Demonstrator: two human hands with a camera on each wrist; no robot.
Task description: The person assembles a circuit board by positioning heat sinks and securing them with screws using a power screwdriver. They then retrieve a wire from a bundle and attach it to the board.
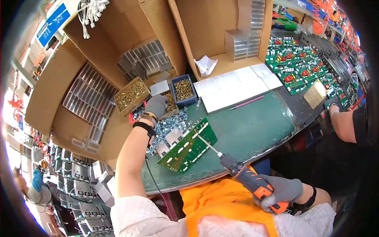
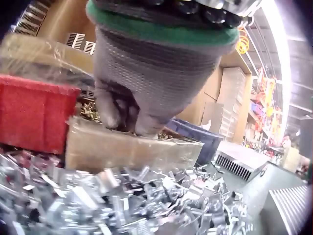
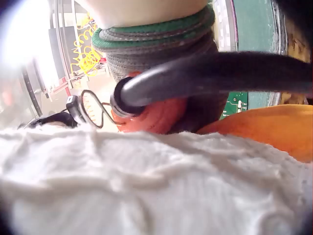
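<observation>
The gloved left hand reaches into a small cardboard box of brass screws; in the left wrist view the hand has its fingers bent down behind the box's front wall, and whether they pinch a screw is hidden. The gloved right hand grips an orange and black electric screwdriver. Its long bit reaches over a green circuit board, which stands tilted with silver heat sinks behind it. In the right wrist view the tool's orange end and thick black cable show.
Loose silver clips lie heaped left of the board. Other screw bins, a blue bin and cartons of heat sinks stand behind. White panels and a pink pen lie on the green mat. Another person's arm is at right.
</observation>
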